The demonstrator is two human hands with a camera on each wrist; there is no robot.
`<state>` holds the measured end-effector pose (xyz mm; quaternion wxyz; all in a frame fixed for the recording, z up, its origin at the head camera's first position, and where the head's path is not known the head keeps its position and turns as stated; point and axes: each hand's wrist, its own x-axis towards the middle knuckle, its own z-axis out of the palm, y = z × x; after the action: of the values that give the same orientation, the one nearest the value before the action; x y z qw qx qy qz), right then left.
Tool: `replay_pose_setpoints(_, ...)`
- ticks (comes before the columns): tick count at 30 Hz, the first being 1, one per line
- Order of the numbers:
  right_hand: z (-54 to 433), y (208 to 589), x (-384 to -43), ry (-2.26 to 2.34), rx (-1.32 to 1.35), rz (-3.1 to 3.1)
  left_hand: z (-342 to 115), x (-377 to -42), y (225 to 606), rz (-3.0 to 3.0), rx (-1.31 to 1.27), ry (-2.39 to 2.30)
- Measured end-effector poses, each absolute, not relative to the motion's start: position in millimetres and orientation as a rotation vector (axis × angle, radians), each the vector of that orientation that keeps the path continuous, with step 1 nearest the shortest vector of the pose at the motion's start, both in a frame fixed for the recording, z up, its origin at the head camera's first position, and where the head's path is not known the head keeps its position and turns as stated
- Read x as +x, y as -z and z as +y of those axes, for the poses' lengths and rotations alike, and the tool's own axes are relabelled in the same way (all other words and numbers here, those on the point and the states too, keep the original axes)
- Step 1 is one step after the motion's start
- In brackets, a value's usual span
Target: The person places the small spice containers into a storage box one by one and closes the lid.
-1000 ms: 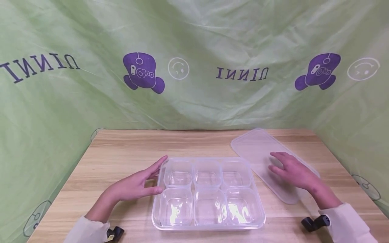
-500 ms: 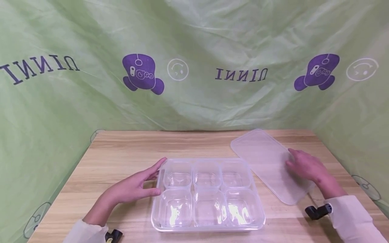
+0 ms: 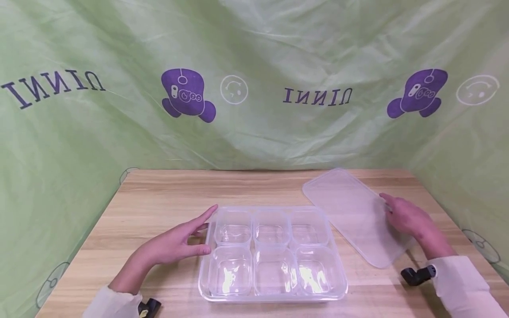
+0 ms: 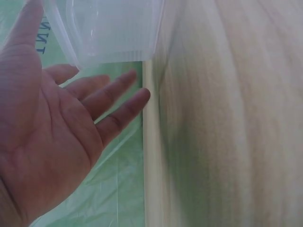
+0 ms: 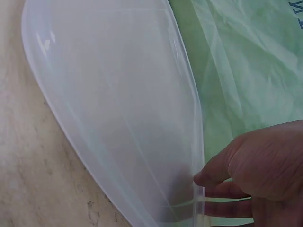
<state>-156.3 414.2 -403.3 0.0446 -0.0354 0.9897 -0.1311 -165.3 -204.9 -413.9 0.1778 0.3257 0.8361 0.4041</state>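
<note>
A clear plastic container (image 3: 274,298) rests on the table, with several square clear boxes (image 3: 234,271) set inside it in two rows. At its left side is my left hand (image 3: 179,242), thumb and fingers spread; in the left wrist view its fingers (image 4: 116,122) are extended below the container's wall (image 4: 113,28). To the right, a translucent flat lid (image 3: 346,207) lies aslant on the table. My right hand (image 3: 407,217) pinches the lid's right edge, thumb (image 5: 208,175) on top and fingers behind the rim in the right wrist view.
The wooden table (image 3: 167,187) is bounded by a green printed cloth (image 3: 254,132) at the back and both sides. A black device (image 3: 417,276) sits at the right sleeve, another black device (image 3: 149,308) at the left. The lid's near-left edge lies close to the container.
My right hand has moved right from above the lid to its right edge and now pinches it. The left hand, the container and the lid have hardly moved.
</note>
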Motion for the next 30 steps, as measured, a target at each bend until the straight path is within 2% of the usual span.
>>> replay_pose_setpoints(8, 420, 400, -163, 0.425, -0.015, 3.014, -204, -166, 412, 2.384, 0.926, -1.103)
replay_pose_setpoints(30, 423, 401, -160, 0.561, -0.071, 3.111, -204, -166, 410, 2.396, 0.917, -1.085)
